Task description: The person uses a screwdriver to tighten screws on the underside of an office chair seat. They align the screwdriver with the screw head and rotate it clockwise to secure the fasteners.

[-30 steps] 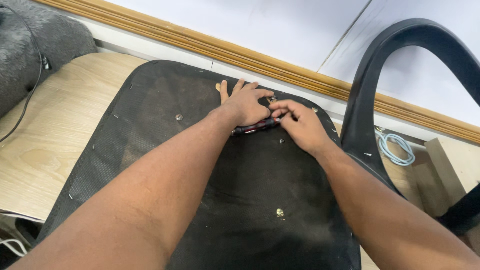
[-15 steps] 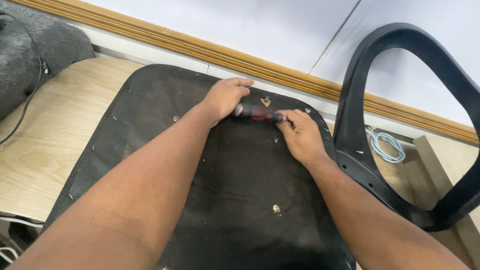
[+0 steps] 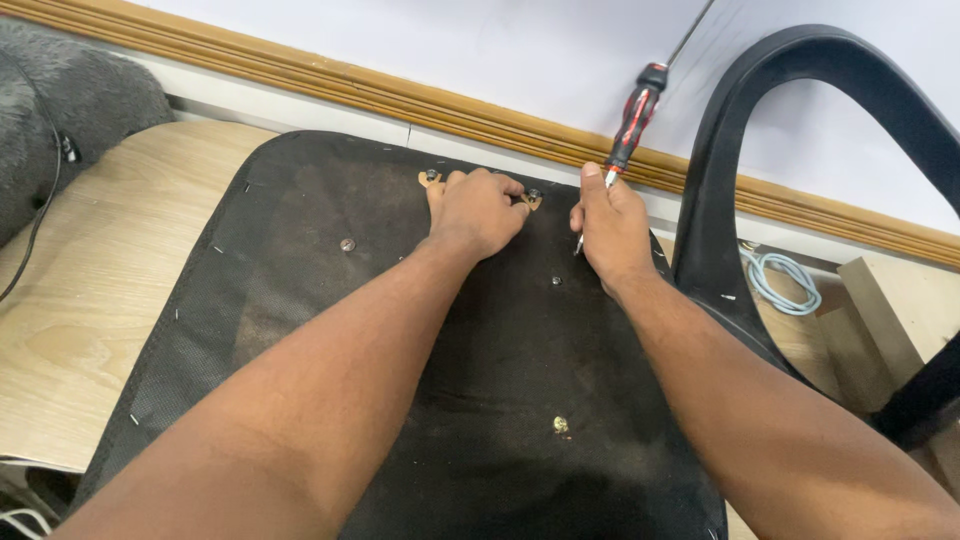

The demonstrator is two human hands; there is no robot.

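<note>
Screwdriver (image 3: 634, 122), red and black, stands upright in my right hand (image 3: 610, 225) at the far edge of the black seat pad (image 3: 400, 330).

I grip its shaft low in a closed fist, handle pointing up and tip down by the pad, probably to keep it ready. My left hand (image 3: 478, 210) presses flat, fingers curled, between two small brass brackets (image 3: 430, 178), seemingly to steady them. The pad lies on the wooden table (image 3: 90, 300); a black chair frame (image 3: 800, 130) leans just to the right.
</note>
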